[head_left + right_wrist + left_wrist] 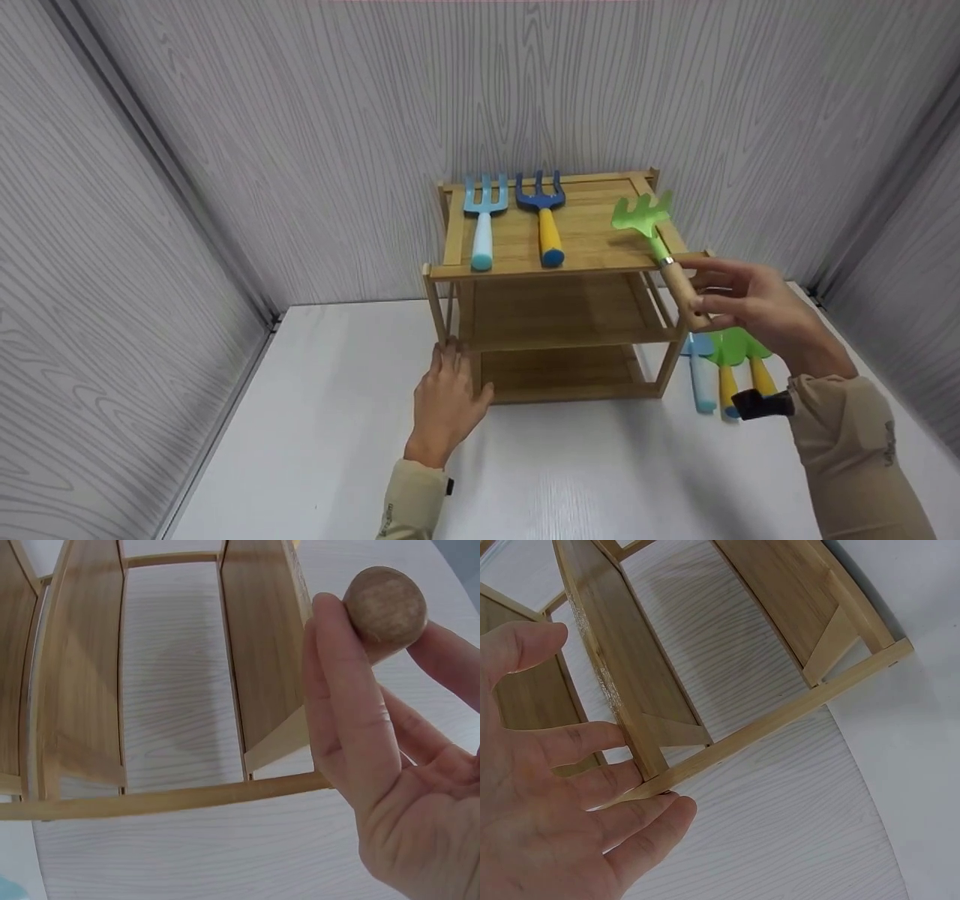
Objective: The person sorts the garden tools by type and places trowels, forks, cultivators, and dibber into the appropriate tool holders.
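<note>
My right hand (761, 304) holds a small hand rake (679, 289) with a green toothed head and a wooden handle, thumb and fingers pinching the handle. The green head hangs over the right side of the wooden shelf's top board (600, 244). In the right wrist view the round butt of the rake's handle (386, 607) shows between the fingers. At the shelf's left front post my left hand (444, 397) touches the frame with extended fingers, the thumb held apart. On the top board lie a light blue hand fork (484, 225) and a navy hand fork with a yellow handle (549, 229).
Right of the shelf, a blue trowel (703, 379) and green-bladed tools with yellow handles (726, 379) lie on the white table (345, 397), partly behind my right hand. Two lower boards (555, 307) sit beneath the top one. Wood-grain panels (337, 135) surround the table.
</note>
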Motion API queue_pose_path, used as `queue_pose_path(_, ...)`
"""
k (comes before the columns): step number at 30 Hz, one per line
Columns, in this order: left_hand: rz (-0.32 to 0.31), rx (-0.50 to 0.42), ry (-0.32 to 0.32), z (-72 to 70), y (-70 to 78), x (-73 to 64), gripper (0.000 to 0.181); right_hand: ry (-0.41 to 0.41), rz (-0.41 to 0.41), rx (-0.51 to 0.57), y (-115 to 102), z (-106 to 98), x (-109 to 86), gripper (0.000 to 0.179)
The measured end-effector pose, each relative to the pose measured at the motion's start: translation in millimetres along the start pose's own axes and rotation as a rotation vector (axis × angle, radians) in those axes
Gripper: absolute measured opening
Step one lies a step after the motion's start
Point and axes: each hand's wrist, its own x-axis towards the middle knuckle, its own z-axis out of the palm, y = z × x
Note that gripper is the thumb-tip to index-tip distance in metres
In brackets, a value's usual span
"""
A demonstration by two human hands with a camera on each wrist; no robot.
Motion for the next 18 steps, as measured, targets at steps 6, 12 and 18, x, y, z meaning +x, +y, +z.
queue_pose_path(6,0.004,-0.009,0.013,-0.2,-0.7,0.2,0.061,-0.025,-0.014,0.094,-6.9,1.2,5.4,0.054)
queue_pose_path(12,0.024,0.001,0.047,-0.2,-1.9,1.3,0.059,-0.028,0.028,0.084,-17.0,0.5,11.9,0.058)
queue_pose_path(18,0.027,0.008,0.044,0.6,-1.5,1.8,0.061,-0.029,0.068,0.085,-28.3,1.9,18.7,0.058)
